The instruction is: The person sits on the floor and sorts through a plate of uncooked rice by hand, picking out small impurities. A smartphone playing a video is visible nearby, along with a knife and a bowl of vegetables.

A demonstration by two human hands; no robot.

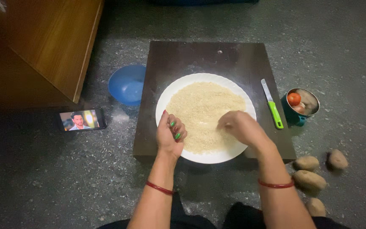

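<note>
A white plate (200,79) heaped with pale grain (204,108) rests on a dark square board (191,57) on the floor. My left hand (170,135) grips the plate's near-left rim, fingers curled, nails painted green and red. My right hand (240,127) hovers over the near-right part of the grain, fingertips pinched down into it. Both wrists wear a red bangle.
A green-handled knife (273,104) lies on the board right of the plate. A small metal pot with a tomato (301,101) stands further right, several potatoes (310,178) near it. Left are a blue bowl (127,85), a phone (81,120) and a wooden cabinet (51,42).
</note>
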